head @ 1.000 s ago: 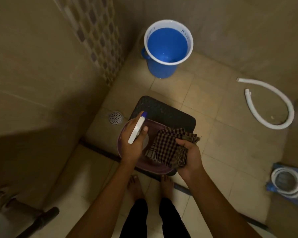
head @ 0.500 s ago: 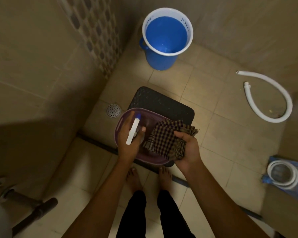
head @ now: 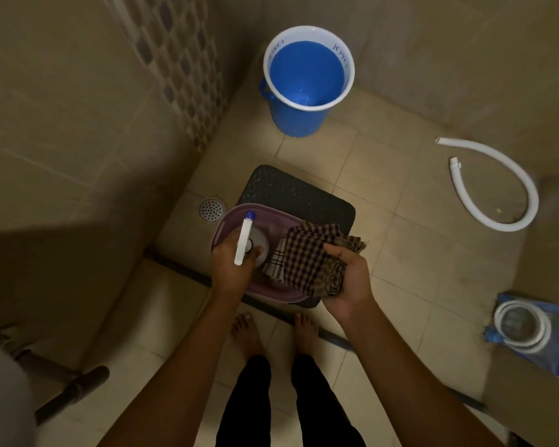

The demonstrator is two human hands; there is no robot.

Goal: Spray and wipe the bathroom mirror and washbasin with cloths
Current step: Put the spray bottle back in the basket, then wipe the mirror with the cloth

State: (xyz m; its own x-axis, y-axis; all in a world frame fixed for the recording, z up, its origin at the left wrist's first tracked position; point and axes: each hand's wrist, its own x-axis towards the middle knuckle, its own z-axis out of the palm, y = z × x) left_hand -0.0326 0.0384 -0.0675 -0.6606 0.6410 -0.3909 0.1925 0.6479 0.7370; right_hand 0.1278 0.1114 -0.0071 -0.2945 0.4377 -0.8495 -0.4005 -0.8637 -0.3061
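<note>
My left hand (head: pixel 231 264) grips a spray bottle (head: pixel 244 241) with a white head and a blue nozzle, held upright over a purple plastic basin (head: pixel 229 214). My right hand (head: pixel 344 279) holds a bunched checked cloth (head: pixel 307 256), brown and dark, over the basin's right side. The basin sits on a black stool (head: pixel 304 195) on the tiled floor. Mirror and washbasin are out of view.
A blue bucket (head: pixel 307 75) with a white rim stands in the far corner. A floor drain (head: pixel 211 210) lies left of the basin. A white hose (head: pixel 504 188) curves on the floor at right. A coiled hose on blue plastic (head: pixel 523 330) sits at far right. A dark pipe (head: pixel 71 388) crosses lower left.
Both hands stay over the basin, holding the bottle and the cloth. The bottle has lowered slightly toward the basin. The camera has shifted a little.
</note>
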